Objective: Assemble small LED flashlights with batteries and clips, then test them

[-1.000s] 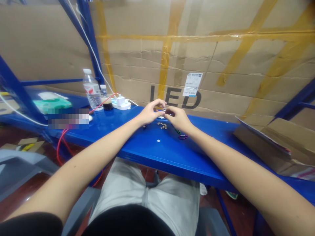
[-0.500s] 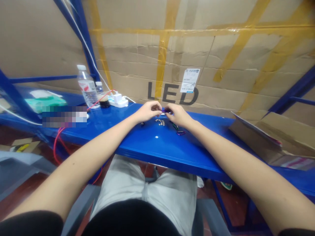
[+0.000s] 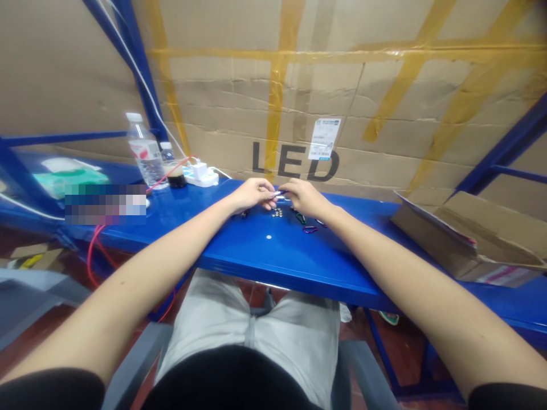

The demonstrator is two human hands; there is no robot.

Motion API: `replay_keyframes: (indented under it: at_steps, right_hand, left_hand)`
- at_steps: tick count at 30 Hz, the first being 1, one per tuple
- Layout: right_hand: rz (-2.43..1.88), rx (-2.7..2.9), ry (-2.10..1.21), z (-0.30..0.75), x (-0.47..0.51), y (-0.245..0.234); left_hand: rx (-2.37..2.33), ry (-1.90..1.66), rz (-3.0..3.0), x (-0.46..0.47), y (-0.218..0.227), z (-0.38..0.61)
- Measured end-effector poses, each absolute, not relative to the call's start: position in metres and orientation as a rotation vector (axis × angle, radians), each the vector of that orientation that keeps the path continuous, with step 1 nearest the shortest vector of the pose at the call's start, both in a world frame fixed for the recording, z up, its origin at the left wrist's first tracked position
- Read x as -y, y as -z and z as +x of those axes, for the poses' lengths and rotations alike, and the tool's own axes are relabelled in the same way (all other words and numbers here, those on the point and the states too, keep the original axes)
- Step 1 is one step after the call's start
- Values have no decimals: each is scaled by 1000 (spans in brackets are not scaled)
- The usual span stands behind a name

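Note:
My left hand (image 3: 255, 193) and my right hand (image 3: 301, 197) meet over the far part of the blue table (image 3: 273, 259). Both pinch a small carabiner (image 3: 280, 194), purple and silvery, partly covered by the fingers. Just below the hands lies a group of several small gold-coloured rings (image 3: 277, 213). A green carabiner (image 3: 301, 218) and a purple carabiner (image 3: 310, 229) rest on the table near my right hand, and another (image 3: 320, 223) is partly hidden by that wrist. Beside my left wrist is a small dark item (image 3: 244, 214), too small to name.
A water bottle (image 3: 145, 154), a smaller bottle with dark liquid (image 3: 175, 173) and a white power strip (image 3: 205, 176) stand at the back left. At the right sits an open cardboard box (image 3: 440, 245). A large carton marked LED (image 3: 239, 102) walls off the back.
The view has shifted slightly. My left fingers have spread a little around the carabiner, and the carabiner has turned between the hands. Another carabiner now shows beside my right wrist.

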State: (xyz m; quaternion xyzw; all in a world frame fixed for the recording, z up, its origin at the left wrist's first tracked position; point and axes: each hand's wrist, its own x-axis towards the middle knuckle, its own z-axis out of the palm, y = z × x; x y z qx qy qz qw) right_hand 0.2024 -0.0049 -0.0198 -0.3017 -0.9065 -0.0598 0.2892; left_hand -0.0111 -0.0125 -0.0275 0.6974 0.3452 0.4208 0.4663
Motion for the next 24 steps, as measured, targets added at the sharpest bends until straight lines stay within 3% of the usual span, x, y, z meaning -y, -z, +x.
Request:
replay_keyframes:
  at_steps: [11,24]
  right_hand:
    - [-916,2506,287,196,11,20]
    - [-943,2431,40,196,11,22]
  left_hand:
    - [-890,-929,1550,11,30,-14]
    - [-911,-994,1576,20,20,-10]
